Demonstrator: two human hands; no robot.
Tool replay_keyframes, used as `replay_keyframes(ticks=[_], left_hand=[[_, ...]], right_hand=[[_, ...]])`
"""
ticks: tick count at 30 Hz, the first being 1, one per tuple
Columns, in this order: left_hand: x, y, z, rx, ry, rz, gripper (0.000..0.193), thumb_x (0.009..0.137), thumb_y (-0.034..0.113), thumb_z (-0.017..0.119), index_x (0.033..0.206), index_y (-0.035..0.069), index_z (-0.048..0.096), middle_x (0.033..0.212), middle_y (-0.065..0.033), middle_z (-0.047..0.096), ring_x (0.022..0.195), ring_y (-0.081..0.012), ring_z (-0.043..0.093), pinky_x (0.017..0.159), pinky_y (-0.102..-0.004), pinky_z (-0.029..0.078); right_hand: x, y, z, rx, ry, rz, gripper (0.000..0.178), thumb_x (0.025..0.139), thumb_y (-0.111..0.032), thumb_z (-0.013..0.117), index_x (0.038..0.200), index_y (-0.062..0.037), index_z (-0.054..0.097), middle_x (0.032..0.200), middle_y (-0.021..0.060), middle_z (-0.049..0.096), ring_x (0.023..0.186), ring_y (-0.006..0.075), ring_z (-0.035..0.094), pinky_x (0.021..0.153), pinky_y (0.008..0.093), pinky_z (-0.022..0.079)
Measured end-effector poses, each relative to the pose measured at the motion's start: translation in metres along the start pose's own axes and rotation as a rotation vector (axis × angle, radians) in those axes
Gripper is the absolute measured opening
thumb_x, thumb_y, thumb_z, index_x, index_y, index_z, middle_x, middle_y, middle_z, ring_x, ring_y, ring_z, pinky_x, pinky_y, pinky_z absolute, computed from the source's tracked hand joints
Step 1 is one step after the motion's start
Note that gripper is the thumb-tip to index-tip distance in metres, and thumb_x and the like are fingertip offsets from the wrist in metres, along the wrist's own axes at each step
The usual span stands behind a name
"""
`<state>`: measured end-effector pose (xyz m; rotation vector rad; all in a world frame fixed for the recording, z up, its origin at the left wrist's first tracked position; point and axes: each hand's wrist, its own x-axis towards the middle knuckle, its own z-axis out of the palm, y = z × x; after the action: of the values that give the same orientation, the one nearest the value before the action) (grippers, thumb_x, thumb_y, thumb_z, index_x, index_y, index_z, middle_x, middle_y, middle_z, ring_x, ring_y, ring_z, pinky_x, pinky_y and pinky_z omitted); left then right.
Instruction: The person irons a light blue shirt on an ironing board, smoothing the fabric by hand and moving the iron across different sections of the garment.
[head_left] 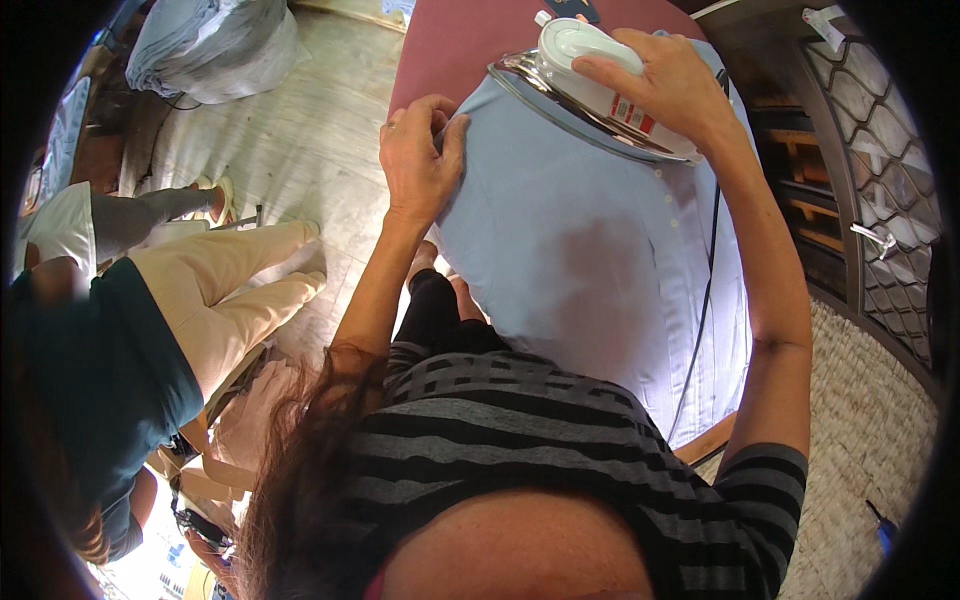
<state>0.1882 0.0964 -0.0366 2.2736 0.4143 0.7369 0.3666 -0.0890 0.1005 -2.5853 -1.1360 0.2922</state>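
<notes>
A light blue button-front shirt (pixel 560 220) lies spread over the maroon-covered ironing board (pixel 440 50). My right hand (pixel 670 85) is wrapped around the handle of a white steam iron (pixel 575 85), which rests on the far part of the shirt with its metal tip pointing left. At the board's left edge, my left hand (pixel 425 150) has its fingers curled and the thumb bent, pinching the shirt's edge. The iron hides the cloth beneath it. A black cord (pixel 705 300) runs along the shirt's right side toward me.
Two other people are on the left, one in a dark green top (pixel 110 350). A large wrapped bundle (pixel 215 50) sits on the floor at the far left. On the right stands a metal lattice gate (pixel 880 130) beside a textured rug (pixel 840 400). A dark booklet (pixel 572 10) lies beyond the iron.
</notes>
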Motion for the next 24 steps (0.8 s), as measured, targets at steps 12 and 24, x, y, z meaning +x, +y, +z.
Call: replay_keyframes(ticks=[12,24], left_hand=[[-0.001,-0.016,0.003,-0.245,0.079,0.010,0.027,0.074,-0.001,0.067,0.098,0.007,0.057,0.088,-0.0076,0.055,0.076,-0.0199,0.055,0.069,-0.0327,0.047],[0.000,-0.048,-0.020,-0.658,-0.054,-0.038,0.028,0.077,-0.012,0.059,0.099,0.006,0.056,0.096,-0.0048,0.049,0.075,-0.0105,0.049,0.066,-0.0231,0.045]], right_hand=[[-0.002,-0.051,0.022,0.064,-0.014,0.029,0.064,0.085,-0.067,0.055,0.088,-0.0052,0.072,0.069,0.0135,0.069,0.054,0.0241,0.068,0.057,0.0338,0.055],[-0.067,-0.112,0.040,0.247,0.024,0.364,0.058,0.091,-0.054,0.056,0.089,0.0024,0.068,0.068,0.0180,0.067,0.058,0.0285,0.068,0.060,0.0392,0.053]])
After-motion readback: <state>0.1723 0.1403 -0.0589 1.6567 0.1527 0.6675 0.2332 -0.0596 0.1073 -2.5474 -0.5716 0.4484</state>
